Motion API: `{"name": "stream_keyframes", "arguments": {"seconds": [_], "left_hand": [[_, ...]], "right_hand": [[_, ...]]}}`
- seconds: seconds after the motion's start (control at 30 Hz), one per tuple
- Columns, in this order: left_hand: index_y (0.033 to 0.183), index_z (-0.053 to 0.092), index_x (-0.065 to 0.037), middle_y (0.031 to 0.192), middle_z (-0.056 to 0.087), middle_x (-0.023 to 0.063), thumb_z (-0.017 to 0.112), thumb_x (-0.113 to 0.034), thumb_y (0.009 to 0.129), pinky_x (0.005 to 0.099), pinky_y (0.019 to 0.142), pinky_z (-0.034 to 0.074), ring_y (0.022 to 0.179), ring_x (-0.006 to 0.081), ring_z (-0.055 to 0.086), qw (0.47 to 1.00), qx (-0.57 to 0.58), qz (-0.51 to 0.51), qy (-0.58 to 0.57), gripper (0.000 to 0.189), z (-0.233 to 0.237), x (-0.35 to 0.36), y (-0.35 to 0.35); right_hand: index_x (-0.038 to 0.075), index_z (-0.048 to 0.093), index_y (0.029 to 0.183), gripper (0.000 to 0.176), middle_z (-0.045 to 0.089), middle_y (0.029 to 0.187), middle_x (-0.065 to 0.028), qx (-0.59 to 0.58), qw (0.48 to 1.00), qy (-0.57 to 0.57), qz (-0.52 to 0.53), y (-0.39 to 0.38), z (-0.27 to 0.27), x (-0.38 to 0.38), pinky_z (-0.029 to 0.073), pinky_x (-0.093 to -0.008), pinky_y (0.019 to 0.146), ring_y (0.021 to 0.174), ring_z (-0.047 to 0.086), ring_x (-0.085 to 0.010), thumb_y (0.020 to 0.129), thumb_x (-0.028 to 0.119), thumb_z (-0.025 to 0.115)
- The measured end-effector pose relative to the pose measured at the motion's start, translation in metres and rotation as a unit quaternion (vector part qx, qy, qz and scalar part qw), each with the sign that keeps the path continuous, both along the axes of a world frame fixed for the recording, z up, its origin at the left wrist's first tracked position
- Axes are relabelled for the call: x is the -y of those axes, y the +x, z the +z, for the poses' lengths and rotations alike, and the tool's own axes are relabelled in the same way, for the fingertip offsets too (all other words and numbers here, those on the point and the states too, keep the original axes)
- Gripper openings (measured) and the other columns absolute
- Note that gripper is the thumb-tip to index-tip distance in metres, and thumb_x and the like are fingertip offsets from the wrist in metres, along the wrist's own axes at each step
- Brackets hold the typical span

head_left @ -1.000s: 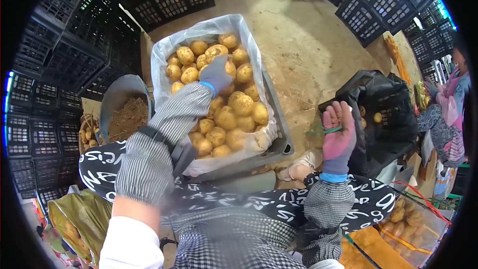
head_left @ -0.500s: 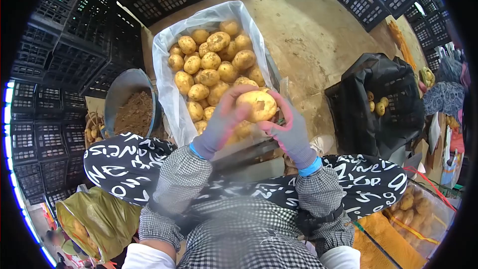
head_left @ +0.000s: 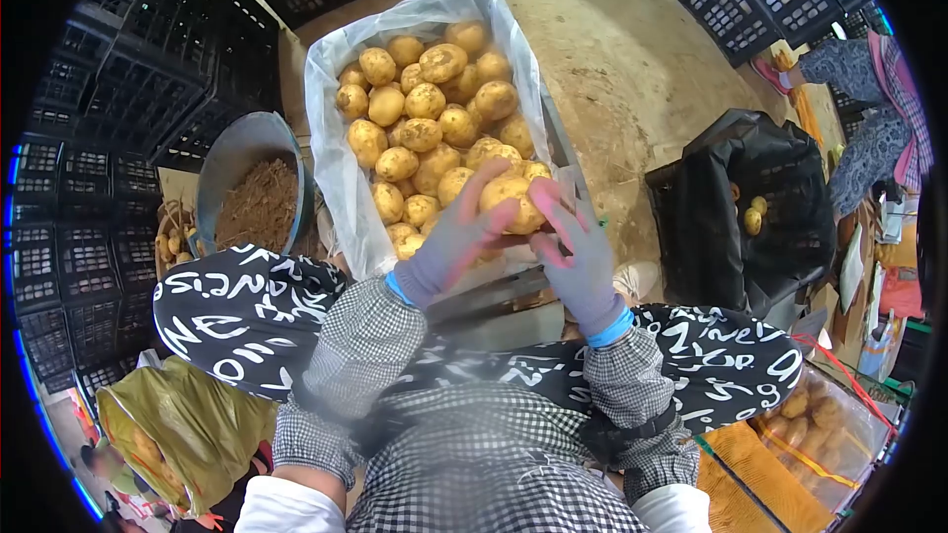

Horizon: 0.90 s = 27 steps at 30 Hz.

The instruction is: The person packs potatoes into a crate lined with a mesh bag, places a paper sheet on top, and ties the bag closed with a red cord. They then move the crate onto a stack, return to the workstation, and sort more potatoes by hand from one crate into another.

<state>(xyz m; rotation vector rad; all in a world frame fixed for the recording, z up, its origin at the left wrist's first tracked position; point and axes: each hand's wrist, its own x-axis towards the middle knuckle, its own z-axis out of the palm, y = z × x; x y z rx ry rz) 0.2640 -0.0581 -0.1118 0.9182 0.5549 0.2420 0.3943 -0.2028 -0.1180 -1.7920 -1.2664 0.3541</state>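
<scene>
Right hand (head_left: 581, 255) is straightening its fingers since the earlier frame; with left hand (head_left: 456, 235) we are pinching the potato (head_left: 509, 205) from both sides, grips pressed against it for steadiness, just above the near end of the bag-lined crate (head_left: 331, 153).

Bright daylight, soft shadows on dirt floor (head_left: 632, 69); heavy fisheye bend w/ black vignette at edges; near sleeves slightly blurred.
</scene>
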Motion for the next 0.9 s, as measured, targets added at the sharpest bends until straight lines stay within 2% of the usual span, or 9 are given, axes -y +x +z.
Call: {"name": "stream_keyframes", "arguments": {"seconds": [0.03, 0.33, 0.5, 0.57, 0.67, 0.73, 0.77, 0.83, 0.9], "left_hand": [[0.145, 0.032, -0.004, 0.136, 0.044, 0.0109, 0.077, -0.028, 0.082, 0.0315, 0.095, 0.05, 0.121, 0.0188, 0.05, 0.999, 0.007, -0.021, 0.034, 0.081, -0.003, -0.001, -0.003], [0.143, 0.032, 0.001, 0.136, 0.041, 0.0087, 0.08, -0.013, 0.078, 0.0324, 0.107, 0.04, 0.125, 0.0187, 0.044, 0.991, 0.089, 0.008, 0.097, 0.082, 0.009, 0.009, 0.003], [0.142, 0.039, -0.005, 0.138, 0.046, 0.0109, 0.068, -0.027, 0.088, 0.0347, 0.108, 0.036, 0.128, 0.0244, 0.045, 0.977, 0.034, -0.038, 0.207, 0.065, 0.002, 0.021, 0.011], [0.14, 0.043, -0.007, 0.137, 0.048, 0.0114, 0.063, -0.026, 0.091, 0.0388, 0.111, 0.032, 0.13, 0.0269, 0.044, 0.919, -0.028, -0.062, 0.387, 0.056, -0.008, 0.01, 0.019], [0.134, 0.051, -0.012, 0.136, 0.049, 0.0144, 0.061, -0.025, 0.09, 0.0472, 0.114, 0.024, 0.133, 0.0285, 0.041, 0.602, -0.257, -0.052, 0.754, 0.047, -0.046, -0.037, 0.034], [0.128, 0.054, -0.012, 0.132, 0.052, 0.0139, 0.059, -0.021, 0.089, 0.0532, 0.113, 0.021, 0.132, 0.0321, 0.041, 0.528, -0.323, -0.089, 0.781, 0.041, -0.072, -0.074, 0.048], [0.127, 0.055, -0.011, 0.13, 0.053, 0.0129, 0.059, -0.023, 0.087, 0.0518, 0.11, 0.025, 0.129, 0.0324, 0.043, 0.534, -0.33, -0.129, 0.767, 0.042, -0.076, -0.086, 0.055], [0.125, 0.057, -0.01, 0.127, 0.055, 0.0111, 0.061, -0.026, 0.084, 0.0491, 0.105, 0.034, 0.124, 0.033, 0.047, 0.546, -0.34, -0.209, 0.737, 0.044, -0.078, -0.1, 0.073], [0.123, 0.058, -0.01, 0.124, 0.055, 0.0116, 0.062, -0.024, 0.08, 0.0471, 0.101, 0.039, 0.12, 0.0335, 0.049, 0.574, -0.35, -0.26, 0.693, 0.045, -0.058, -0.081, 0.089]], "right_hand": [[0.006, 0.051, 0.137, 0.059, 0.053, 0.133, -0.0144, 0.075, 0.997, 0.015, 0.018, 0.004, -0.002, 0.0, 0.051, -0.027, 0.085, 0.111, 0.059, -0.0172, 0.08, -0.004, 0.063], [-0.005, 0.042, 0.138, 0.048, 0.056, 0.128, -0.0135, -0.465, 0.88, 0.064, -0.066, -0.008, -0.002, -0.005, 0.045, -0.0292, 0.095, 0.117, 0.055, -0.0179, 0.094, 0.01, 0.054], [-0.003, 0.05, 0.132, 0.044, 0.06, 0.118, -0.0097, -0.452, 0.89, 0.007, -0.055, 0.007, 0.01, 0.001, 0.049, -0.0302, 0.089, 0.105, 0.059, -0.0158, 0.097, 0.024, 0.056], [-0.001, 0.053, 0.127, 0.042, 0.062, 0.114, -0.0077, -0.529, 0.839, 0.073, -0.102, 0.033, 0.007, 0.013, 0.05, -0.0305, 0.086, 0.101, 0.06, -0.0157, 0.097, 0.028, 0.057], [0.0, 0.055, 0.121, 0.034, 0.063, 0.111, -0.0063, -0.589, 0.718, 0.258, -0.269, 0.096, 0.01, 0.035, 0.052, -0.0325, 0.084, 0.098, 0.062, -0.0183, 0.096, 0.022, 0.059], [-0.001, 0.053, 0.126, 0.036, 0.062, 0.114, -0.0104, -0.243, 0.884, 0.252, -0.311, 0.144, -0.025, 0.07, 0.051, -0.033, 0.091, 0.104, 0.061, -0.0196, 0.093, 0.012, 0.061], [-0.002, 0.052, 0.126, 0.036, 0.061, 0.115, -0.0126, -0.029, 0.908, 0.217, -0.358, 0.161, -0.032, 0.083, 0.051, -0.033, 0.093, 0.105, 0.061, -0.0205, 0.092, 0.007, 0.062], [-0.006, 0.052, 0.121, 0.029, 0.059, 0.118, -0.0194, 0.019, 0.903, 0.198, -0.382, 0.187, -0.038, 0.111, 0.052, -0.0337, 0.095, 0.106, 0.062, -0.0255, 0.093, 0.002, 0.056], [-0.007, 0.052, 0.122, 0.028, 0.059, 0.119, -0.02, -0.314, 0.795, 0.393, -0.339, 0.201, -0.046, 0.131, 0.052, -0.0365, 0.097, 0.108, 0.061, -0.0279, 0.095, 0.003, 0.053]]}}
